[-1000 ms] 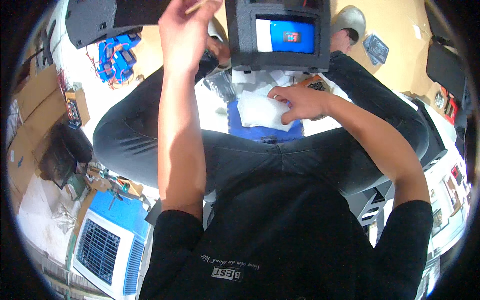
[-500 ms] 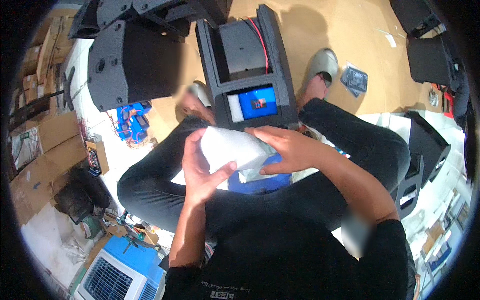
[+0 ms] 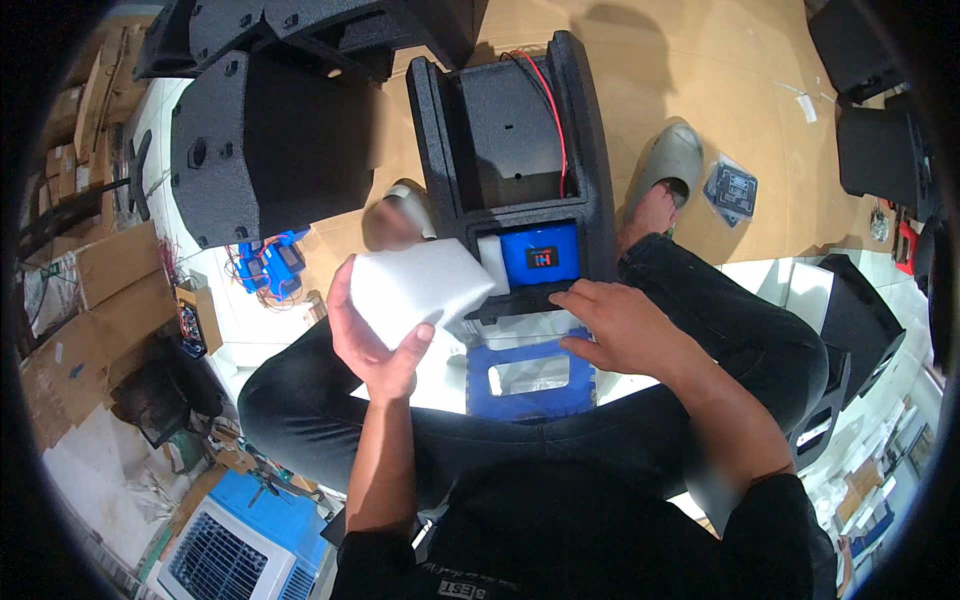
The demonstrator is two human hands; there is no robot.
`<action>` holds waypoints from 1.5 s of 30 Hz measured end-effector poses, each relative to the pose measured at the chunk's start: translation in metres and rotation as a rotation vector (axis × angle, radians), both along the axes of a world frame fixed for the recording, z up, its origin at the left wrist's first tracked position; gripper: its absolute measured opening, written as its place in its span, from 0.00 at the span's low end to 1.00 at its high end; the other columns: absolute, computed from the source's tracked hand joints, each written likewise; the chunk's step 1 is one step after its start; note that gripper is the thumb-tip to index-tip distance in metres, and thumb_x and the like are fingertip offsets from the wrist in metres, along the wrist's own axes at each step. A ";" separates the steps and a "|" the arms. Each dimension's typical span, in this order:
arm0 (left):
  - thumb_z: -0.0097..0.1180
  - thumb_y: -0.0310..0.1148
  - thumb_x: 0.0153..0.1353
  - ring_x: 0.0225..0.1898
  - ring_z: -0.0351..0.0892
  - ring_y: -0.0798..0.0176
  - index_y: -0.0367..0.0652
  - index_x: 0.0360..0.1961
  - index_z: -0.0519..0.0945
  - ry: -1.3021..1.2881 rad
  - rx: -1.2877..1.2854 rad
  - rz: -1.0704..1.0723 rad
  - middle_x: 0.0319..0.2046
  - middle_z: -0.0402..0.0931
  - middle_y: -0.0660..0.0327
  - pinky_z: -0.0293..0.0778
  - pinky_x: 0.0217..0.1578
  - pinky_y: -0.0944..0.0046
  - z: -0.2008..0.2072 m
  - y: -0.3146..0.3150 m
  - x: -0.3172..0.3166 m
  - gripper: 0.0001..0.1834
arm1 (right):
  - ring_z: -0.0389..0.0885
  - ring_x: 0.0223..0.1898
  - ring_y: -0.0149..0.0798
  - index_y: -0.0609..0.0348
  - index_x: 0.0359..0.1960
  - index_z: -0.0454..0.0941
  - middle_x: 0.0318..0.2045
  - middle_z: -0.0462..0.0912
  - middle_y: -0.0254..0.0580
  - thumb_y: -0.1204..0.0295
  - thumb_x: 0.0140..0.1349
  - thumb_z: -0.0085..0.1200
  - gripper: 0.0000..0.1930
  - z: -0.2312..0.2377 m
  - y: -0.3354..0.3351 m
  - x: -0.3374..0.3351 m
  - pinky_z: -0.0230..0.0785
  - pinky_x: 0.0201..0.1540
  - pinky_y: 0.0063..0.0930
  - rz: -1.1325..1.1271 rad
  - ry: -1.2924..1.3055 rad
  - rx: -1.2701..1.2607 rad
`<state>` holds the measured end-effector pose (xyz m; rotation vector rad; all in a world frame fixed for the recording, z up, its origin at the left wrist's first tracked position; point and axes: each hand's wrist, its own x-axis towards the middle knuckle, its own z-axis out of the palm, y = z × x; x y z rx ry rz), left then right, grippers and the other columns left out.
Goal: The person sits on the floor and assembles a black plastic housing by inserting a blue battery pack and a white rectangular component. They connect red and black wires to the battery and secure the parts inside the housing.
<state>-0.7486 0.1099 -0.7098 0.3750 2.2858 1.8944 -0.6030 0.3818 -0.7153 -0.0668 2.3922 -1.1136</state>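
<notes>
My left hand (image 3: 378, 358) is closed around a white foam block (image 3: 415, 288), its thumb pressed on the near side. The block is held up at the near left of an open black speaker-like cabinet (image 3: 432, 130). In the cabinet's near compartment lies a blue shrink-wrapped pack (image 3: 566, 248), probably a battery, with a thin white foam strip (image 3: 492, 265) along its left side. A red wire (image 3: 560, 130) runs along the larger far compartment. My right hand (image 3: 632, 328) holds nothing; its fingers are apart by the cabinet's near right corner.
A blue frame with a rectangular opening (image 3: 482, 388) lies between my legs. More black cabinets (image 3: 285, 140) stand at the left and far left. Several blue packs with wires (image 3: 270, 265) sit on the floor at left. A flat bagged part (image 3: 732, 190) lies beyond my right foot.
My right hand has come off the foam block and moved right. The left hand has carried the block left. The cabinet appears slightly lower and further right in view.
</notes>
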 end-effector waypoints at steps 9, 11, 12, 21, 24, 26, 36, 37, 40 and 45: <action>0.62 0.44 0.66 0.68 0.68 0.49 0.33 0.75 0.58 -0.157 0.219 0.316 0.68 0.63 0.44 0.61 0.70 0.46 -0.006 -0.007 -0.011 0.44 | 0.85 0.48 0.51 0.58 0.60 0.78 0.47 0.84 0.50 0.62 0.64 0.64 0.24 -0.006 -0.005 -0.009 0.78 0.51 0.48 -0.037 -0.081 0.010; 0.60 0.38 0.68 0.68 0.67 0.48 0.30 0.74 0.59 -0.136 0.259 0.312 0.67 0.65 0.44 0.58 0.72 0.46 -0.004 -0.009 -0.013 0.40 | 0.86 0.44 0.47 0.57 0.57 0.81 0.44 0.84 0.49 0.62 0.64 0.65 0.22 -0.005 0.004 -0.011 0.79 0.48 0.44 -0.067 -0.083 -0.046; 0.60 0.37 0.68 0.68 0.67 0.48 0.30 0.74 0.60 -0.129 0.272 0.304 0.67 0.66 0.44 0.58 0.72 0.46 -0.004 -0.009 -0.013 0.39 | 0.87 0.40 0.42 0.58 0.55 0.82 0.39 0.85 0.42 0.62 0.64 0.65 0.20 -0.006 0.015 -0.014 0.79 0.47 0.39 -0.209 -0.018 -0.214; 0.60 0.33 0.69 0.69 0.67 0.47 0.32 0.72 0.61 -0.015 0.270 0.287 0.64 0.67 0.42 0.60 0.73 0.44 -0.012 -0.009 -0.015 0.35 | 0.86 0.35 0.33 0.66 0.46 0.85 0.34 0.87 0.43 0.66 0.70 0.59 0.14 -0.074 0.177 -0.020 0.79 0.40 0.30 -1.175 0.178 -0.295; 0.61 0.32 0.69 0.70 0.66 0.47 0.32 0.72 0.59 -0.008 0.205 0.273 0.66 0.65 0.45 0.61 0.73 0.44 -0.018 -0.008 -0.016 0.36 | 0.89 0.36 0.38 0.69 0.39 0.87 0.34 0.89 0.51 0.61 0.64 0.61 0.18 -0.138 0.199 -0.002 0.82 0.41 0.35 -0.870 -0.009 0.457; 0.61 0.32 0.69 0.70 0.67 0.48 0.31 0.72 0.60 0.005 0.163 0.292 0.67 0.64 0.45 0.62 0.73 0.45 -0.021 -0.007 -0.014 0.35 | 0.92 0.38 0.47 0.71 0.40 0.87 0.37 0.90 0.57 0.54 0.61 0.60 0.25 -0.168 0.217 0.016 0.83 0.44 0.39 -0.672 -0.222 0.769; 0.58 0.35 0.72 0.71 0.65 0.50 0.28 0.69 0.66 0.119 0.013 0.163 0.68 0.61 0.49 0.64 0.71 0.47 -0.037 -0.008 -0.022 0.30 | 0.90 0.32 0.46 0.65 0.44 0.87 0.34 0.90 0.49 0.57 0.63 0.66 0.20 -0.246 0.275 0.074 0.84 0.32 0.47 -0.638 -0.685 0.467; 0.57 0.35 0.73 0.71 0.65 0.50 0.29 0.68 0.68 0.180 -0.021 0.110 0.67 0.62 0.51 0.65 0.71 0.47 -0.038 -0.009 -0.022 0.28 | 0.90 0.34 0.46 0.62 0.46 0.88 0.35 0.90 0.47 0.56 0.63 0.66 0.21 -0.242 0.298 0.073 0.84 0.33 0.48 -0.687 -0.678 0.477; 0.53 0.32 0.75 0.70 0.66 0.50 0.34 0.70 0.67 0.216 0.044 0.014 0.68 0.62 0.50 0.67 0.70 0.47 -0.043 -0.009 -0.025 0.26 | 0.89 0.33 0.58 0.61 0.32 0.90 0.31 0.87 0.60 0.60 0.50 0.64 0.16 -0.208 0.375 0.061 0.81 0.39 0.47 -0.530 -0.291 0.700; 0.57 0.35 0.74 0.67 0.71 0.51 0.36 0.65 0.72 0.224 0.045 0.121 0.66 0.66 0.49 0.73 0.66 0.49 -0.041 -0.001 -0.025 0.23 | 0.89 0.33 0.54 0.60 0.33 0.90 0.30 0.88 0.61 0.57 0.52 0.65 0.17 -0.214 0.343 0.014 0.80 0.39 0.48 -0.778 0.041 0.536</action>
